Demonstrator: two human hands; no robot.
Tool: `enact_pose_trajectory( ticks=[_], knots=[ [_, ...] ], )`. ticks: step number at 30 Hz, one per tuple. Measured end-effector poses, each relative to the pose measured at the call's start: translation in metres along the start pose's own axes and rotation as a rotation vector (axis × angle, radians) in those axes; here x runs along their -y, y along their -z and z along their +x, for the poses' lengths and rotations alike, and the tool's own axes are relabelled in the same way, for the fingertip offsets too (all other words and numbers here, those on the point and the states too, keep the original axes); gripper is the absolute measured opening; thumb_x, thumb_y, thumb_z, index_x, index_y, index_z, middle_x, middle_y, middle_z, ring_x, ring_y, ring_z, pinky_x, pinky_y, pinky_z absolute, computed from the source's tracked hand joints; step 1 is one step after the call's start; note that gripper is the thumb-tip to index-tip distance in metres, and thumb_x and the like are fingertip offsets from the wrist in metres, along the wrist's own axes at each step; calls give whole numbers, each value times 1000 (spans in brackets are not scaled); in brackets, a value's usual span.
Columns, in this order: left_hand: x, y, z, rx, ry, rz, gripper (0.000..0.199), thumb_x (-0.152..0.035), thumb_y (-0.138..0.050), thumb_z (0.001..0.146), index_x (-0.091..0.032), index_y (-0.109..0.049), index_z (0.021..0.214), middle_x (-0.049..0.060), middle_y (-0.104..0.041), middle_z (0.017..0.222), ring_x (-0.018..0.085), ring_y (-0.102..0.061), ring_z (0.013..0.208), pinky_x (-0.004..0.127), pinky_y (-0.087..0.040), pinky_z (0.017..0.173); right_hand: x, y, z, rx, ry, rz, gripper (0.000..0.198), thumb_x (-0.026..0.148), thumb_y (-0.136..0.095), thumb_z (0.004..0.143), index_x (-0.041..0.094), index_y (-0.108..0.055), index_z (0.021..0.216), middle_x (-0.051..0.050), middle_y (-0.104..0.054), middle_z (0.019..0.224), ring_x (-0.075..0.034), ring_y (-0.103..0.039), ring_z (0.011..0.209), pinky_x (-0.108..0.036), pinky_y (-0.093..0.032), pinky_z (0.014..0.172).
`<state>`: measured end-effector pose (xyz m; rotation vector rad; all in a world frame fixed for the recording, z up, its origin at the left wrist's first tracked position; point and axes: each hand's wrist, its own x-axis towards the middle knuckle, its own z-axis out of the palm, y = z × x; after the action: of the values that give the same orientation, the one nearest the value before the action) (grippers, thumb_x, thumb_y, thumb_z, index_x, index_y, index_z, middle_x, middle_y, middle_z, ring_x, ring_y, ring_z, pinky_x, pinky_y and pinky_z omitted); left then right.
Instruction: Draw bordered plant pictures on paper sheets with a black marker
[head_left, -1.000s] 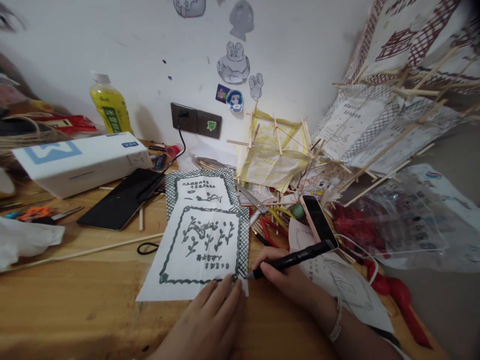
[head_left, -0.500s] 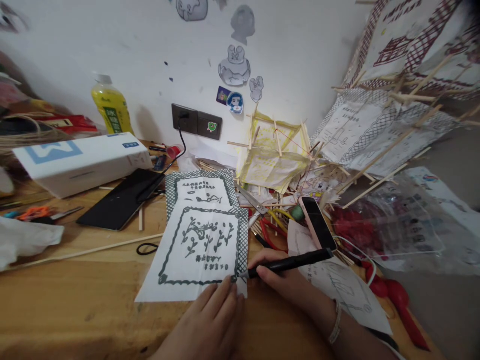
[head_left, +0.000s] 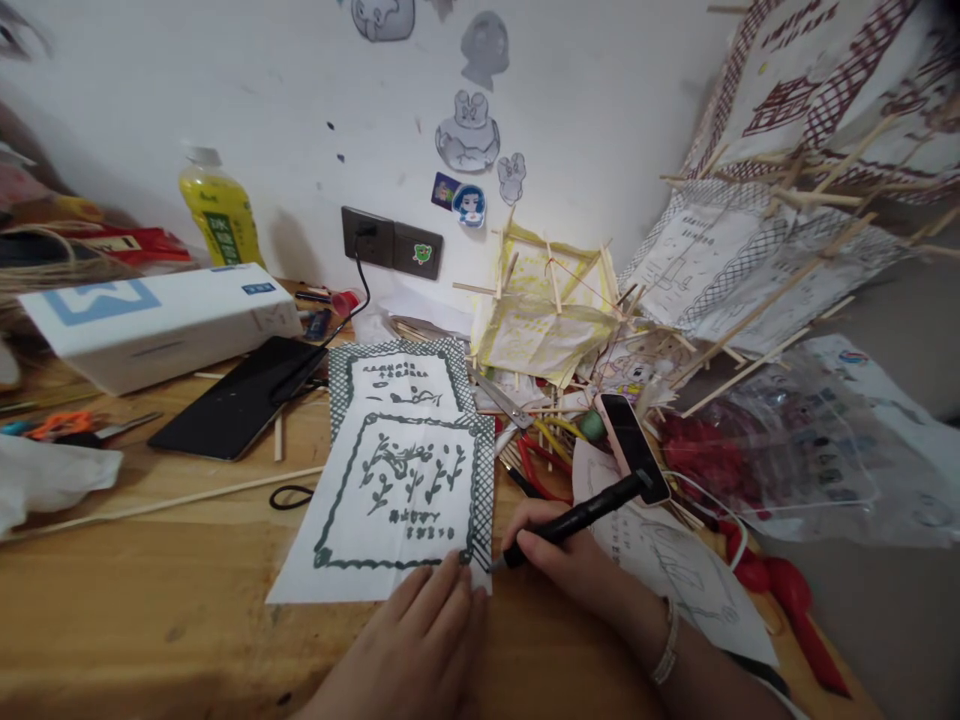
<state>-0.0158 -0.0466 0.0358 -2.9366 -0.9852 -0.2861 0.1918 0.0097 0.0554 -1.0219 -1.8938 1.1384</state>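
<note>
A black marker pen [head_left: 581, 517] is gripped in my right hand [head_left: 559, 560], its tip at the lower right edge of a white paper sheet [head_left: 360, 588]. The sheet carries a dark green scalloped frame with leafy sprigs and handwriting inside, and a crosshatched band along its right side. My left hand [head_left: 431, 625] lies flat on the sheet's bottom edge, fingers stretched out. Partly under the sheet's top is another paper [head_left: 397, 372] with a crosshatched border. Beside my right forearm rests a third drawn sheet [head_left: 675, 560].
Left of the papers lie a black tablet [head_left: 232, 400], a white box [head_left: 157, 335] and a yellow drink bottle [head_left: 219, 210]. Behind are scissors [head_left: 506, 405] and a yellow paper-and-stick frame [head_left: 544, 310]. A phone [head_left: 631, 445] and plastic bags [head_left: 787, 450] lie to the right.
The marker tip has moved slightly down along the sheet's right edge, and the pen tilts more steeply. More diagonal strokes show in the lower right band. My left hand stays in place.
</note>
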Motion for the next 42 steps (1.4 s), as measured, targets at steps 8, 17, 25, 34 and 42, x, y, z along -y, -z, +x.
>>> enact_pose_trajectory(
  ticks=[8,17,25,34,42],
  knots=[
    [0,1,-2,-4,18,-7,42,-30,-49,90,-8,-55,125,18,-58,125,33,-46,120,45,-40,101,-2,0,-1,-42,-54,113,29,40,-54,85,17,-64,71,-1,-60,65,-13,-54,60,-24,-44,58],
    [0,2,-1,-27,23,1,45,-42,-46,94,-10,-59,122,16,-61,121,31,-50,117,42,-42,99,2,1,1,59,-8,-42,26,39,-56,85,16,-68,86,-6,-68,80,-17,-62,74,-28,-48,68],
    [3,-6,-2,-139,0,51,44,-48,-47,92,-13,-65,113,12,-64,116,28,-52,113,38,-44,96,6,0,2,41,-51,5,23,34,-55,84,17,-65,74,-2,-63,68,-14,-56,64,-25,-45,60],
    [3,-11,-2,-167,-4,74,38,-42,-50,92,-13,-65,112,11,-64,113,28,-48,114,37,-41,96,3,0,-1,34,-130,120,35,44,-56,83,16,-60,63,0,-57,58,-12,-52,54,-23,-44,54],
    [-1,-8,-1,-46,-39,39,31,-34,-51,92,-12,-66,108,11,-64,107,28,-52,102,43,-42,93,3,2,0,73,-29,5,30,45,-57,84,17,-68,86,-6,-68,81,-18,-62,76,-28,-49,70]
  ],
)
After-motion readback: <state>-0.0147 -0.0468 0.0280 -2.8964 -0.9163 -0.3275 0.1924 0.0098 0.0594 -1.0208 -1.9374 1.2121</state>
